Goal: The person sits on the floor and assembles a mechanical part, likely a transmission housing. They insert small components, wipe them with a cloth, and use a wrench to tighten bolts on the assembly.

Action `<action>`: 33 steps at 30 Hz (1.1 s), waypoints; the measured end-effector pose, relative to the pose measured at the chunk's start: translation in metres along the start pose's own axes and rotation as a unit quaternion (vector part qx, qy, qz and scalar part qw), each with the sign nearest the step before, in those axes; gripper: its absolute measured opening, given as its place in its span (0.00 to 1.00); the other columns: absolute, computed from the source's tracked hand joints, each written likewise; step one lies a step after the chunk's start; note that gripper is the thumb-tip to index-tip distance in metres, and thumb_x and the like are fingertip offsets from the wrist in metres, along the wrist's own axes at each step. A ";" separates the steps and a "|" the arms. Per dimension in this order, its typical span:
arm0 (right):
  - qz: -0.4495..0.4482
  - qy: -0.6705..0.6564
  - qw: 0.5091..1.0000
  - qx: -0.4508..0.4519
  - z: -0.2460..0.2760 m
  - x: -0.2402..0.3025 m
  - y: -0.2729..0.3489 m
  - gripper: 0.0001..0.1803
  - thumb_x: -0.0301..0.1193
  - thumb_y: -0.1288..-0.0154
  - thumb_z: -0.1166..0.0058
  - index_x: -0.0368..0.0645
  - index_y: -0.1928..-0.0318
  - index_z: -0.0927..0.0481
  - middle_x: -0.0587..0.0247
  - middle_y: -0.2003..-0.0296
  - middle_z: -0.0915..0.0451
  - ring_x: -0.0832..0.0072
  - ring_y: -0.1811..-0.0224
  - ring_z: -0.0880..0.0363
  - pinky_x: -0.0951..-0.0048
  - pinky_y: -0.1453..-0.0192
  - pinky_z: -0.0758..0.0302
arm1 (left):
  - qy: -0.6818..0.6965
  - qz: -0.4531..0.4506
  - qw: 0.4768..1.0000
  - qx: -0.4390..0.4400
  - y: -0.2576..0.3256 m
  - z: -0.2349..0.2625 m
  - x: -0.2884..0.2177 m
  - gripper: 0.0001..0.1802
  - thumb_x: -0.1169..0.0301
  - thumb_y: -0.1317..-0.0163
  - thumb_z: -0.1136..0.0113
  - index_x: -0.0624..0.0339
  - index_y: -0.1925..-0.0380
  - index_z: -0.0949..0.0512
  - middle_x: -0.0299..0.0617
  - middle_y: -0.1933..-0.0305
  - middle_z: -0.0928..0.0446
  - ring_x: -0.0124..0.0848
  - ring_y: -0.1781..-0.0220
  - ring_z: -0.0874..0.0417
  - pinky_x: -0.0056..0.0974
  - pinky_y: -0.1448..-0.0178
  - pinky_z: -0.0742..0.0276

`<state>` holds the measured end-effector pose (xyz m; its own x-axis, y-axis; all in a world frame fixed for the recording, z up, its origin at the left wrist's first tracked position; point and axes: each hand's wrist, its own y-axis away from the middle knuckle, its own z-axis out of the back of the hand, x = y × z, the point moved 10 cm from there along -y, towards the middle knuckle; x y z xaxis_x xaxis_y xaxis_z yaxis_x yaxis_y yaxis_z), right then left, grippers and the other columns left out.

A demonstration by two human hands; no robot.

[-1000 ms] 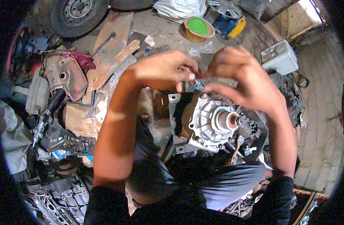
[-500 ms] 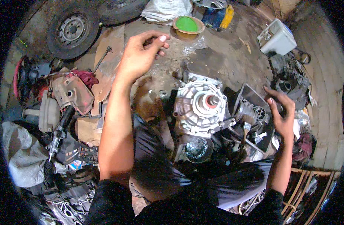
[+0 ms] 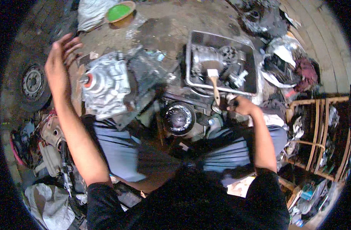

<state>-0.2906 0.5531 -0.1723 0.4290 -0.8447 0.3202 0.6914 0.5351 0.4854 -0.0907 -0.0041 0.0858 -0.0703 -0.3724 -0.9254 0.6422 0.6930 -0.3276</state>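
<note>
While my right hand (image 3: 242, 106) grips the paintbrush (image 3: 214, 82) handle at the metal tray's (image 3: 191, 82) near edge, my left hand (image 3: 60, 63) hangs open, fingers spread, at nine o'clock of the grey gearbox housing (image 3: 106, 86); a green-lidded tub (image 3: 120, 13) sits at twelve.

Few packages show, and no signs or screens. At the upper left of the frame a crumpled whitish plastic bag (image 3: 92, 13) lies on the floor, just beside a round tub with a green lid (image 3: 120, 13). At the upper right, torn black and white plastic bags (image 3: 279, 63) are heaped beside the metal tray (image 3: 221, 85). At the lower right edge, a small blue package (image 3: 308, 193) sits by the shelf; its label is too small to tell.
</note>
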 end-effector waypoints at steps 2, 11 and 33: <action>-0.102 0.136 0.949 0.265 -0.114 -0.097 -0.018 0.30 0.51 0.43 0.33 0.43 0.48 0.18 0.42 0.56 0.16 0.50 0.50 0.18 0.56 0.45 0.24 | 0.023 -0.036 0.998 -0.043 0.005 -0.004 -0.022 0.33 0.50 0.23 0.62 0.72 0.41 0.28 0.55 0.44 0.21 0.42 0.43 0.18 0.43 0.41 0.22; -0.049 0.062 0.976 0.201 -0.183 -0.126 -0.043 0.30 0.49 0.37 0.38 0.57 0.35 0.26 0.35 0.49 0.21 0.47 0.41 0.24 0.55 0.40 0.27 | -0.363 -0.426 0.808 -0.185 0.118 -0.060 -0.170 0.22 0.68 0.25 0.63 0.78 0.43 0.30 0.69 0.46 0.23 0.55 0.43 0.20 0.55 0.35 0.25; -0.039 -0.079 0.996 0.009 -0.172 -0.111 -0.070 0.29 0.27 0.54 0.30 0.36 0.48 0.21 0.40 0.49 0.19 0.48 0.44 0.21 0.54 0.41 0.22 | -0.339 0.203 0.873 0.288 0.348 -0.270 0.283 0.11 0.68 0.41 0.39 0.57 0.60 0.15 0.55 0.61 0.16 0.53 0.56 0.14 0.47 0.49 0.19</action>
<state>-0.2867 0.6077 -0.3814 0.2770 -0.8715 0.4047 0.7083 0.4698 0.5270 -0.0931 0.2980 -0.3419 0.5938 -0.5837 -0.5538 0.8002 0.5004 0.3305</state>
